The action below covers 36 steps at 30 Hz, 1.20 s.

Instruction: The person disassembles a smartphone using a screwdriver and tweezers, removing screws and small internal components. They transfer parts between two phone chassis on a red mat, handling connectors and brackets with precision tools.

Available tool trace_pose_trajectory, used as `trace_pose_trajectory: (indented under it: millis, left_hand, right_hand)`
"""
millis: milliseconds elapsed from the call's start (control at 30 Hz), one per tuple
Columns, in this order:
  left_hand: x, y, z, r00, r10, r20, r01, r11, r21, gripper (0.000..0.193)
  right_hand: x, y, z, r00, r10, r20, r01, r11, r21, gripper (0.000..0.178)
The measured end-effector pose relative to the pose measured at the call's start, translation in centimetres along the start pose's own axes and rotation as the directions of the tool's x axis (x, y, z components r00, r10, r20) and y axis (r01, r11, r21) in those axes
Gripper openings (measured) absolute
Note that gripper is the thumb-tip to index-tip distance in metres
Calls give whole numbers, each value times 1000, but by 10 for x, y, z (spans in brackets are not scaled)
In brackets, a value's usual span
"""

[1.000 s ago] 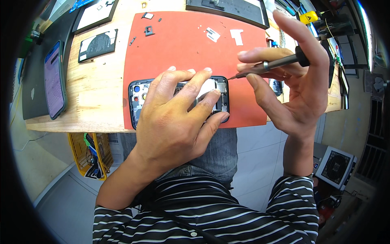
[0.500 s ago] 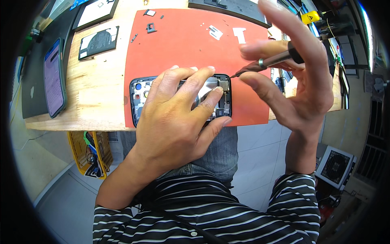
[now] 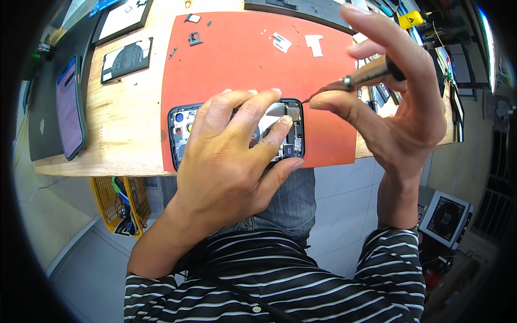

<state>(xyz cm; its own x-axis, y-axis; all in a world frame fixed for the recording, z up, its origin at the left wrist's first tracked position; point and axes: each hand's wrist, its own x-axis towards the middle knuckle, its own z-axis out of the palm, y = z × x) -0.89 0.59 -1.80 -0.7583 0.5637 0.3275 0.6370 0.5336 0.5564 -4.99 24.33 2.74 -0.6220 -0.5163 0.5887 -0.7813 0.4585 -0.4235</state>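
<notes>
An opened smartphone lies crosswise at the near edge of the red mat, its inner parts bare at both ends. My left hand covers its middle and holds it down, fingertips over the far edge, thumb by the near right corner. In my right hand is a slim screwdriver, pinched between thumb and fingers with the index finger raised. It slants down to the left, its tip at the phone's far right corner. Whether the tip sits in a screw is too small to tell.
On the red mat lie small dark frame pieces and white stickers. Left of it are a flat black battery and another phone leaning on a dark laptop. A yellow basket stands below the table.
The screwdriver tip stays near the phone's right end while the right hand's fingers shift around the handle. The left hand keeps its hold; the whole view has drifted slightly.
</notes>
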Motion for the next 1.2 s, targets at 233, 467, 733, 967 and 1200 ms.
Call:
trace_pose_trajectory:
  millis: [233, 467, 733, 967, 1200]
  left_hand:
    - [-1, 0, -1, 1000, -16, 11, 16, 1000, -4, 46]
    - [-1, 1, 0, 1000, -24, 10, 24, 1000, -6, 48]
    - [-1, 2, 0, 1000, -17, 11, 17, 1000, 9, 48]
    - [-2, 0, 1, 1000, -6, -15, 6, 1000, 10, 47]
    - [1, -2, 5, 997, -17, -74, 12, 998, -61, 48]
  right_hand:
    - [0, -3, 0, 1000, 6, 11, -6, 1000, -10, 57]
    - [-4, -8, -4, 999, 44, 7, -43, 997, -65, 50]
    - [10, -29, -22, 978, 195, 72, -161, 929, -333, 34]
    - [28, -38, -15, 943, 304, 133, -277, 942, -191, 29]
    - [21, -37, -22, 941, 311, 136, -249, 905, -346, 33]
